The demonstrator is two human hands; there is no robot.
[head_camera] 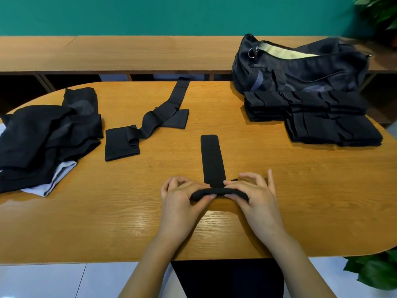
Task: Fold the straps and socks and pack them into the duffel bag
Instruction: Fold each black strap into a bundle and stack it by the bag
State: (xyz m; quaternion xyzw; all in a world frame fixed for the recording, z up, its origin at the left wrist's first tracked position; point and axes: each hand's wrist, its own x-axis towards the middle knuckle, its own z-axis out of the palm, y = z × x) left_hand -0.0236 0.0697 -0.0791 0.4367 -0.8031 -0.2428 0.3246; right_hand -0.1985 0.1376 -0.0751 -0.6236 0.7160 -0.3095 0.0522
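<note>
A black strap [211, 158] lies lengthwise on the wooden table [150, 222], its near end rolled into a tight bundle. My left hand [182, 196] and my right hand [251, 194] both pinch that roll from either side. Further left lies a second, unfolded black strap [150, 123] with wide pads at its ends. A loose pile of black socks [47, 136] sits at the far left. Stacks of folded black pieces [318, 117] lie at the right, in front of the dark duffel bag [300, 65], whose zip is open.
A long wooden bench [129, 52] runs behind the table against a green wall. Potted plants show at the top right [382, 11] and the bottom right [376, 272]. The table's near edge curves away at the right.
</note>
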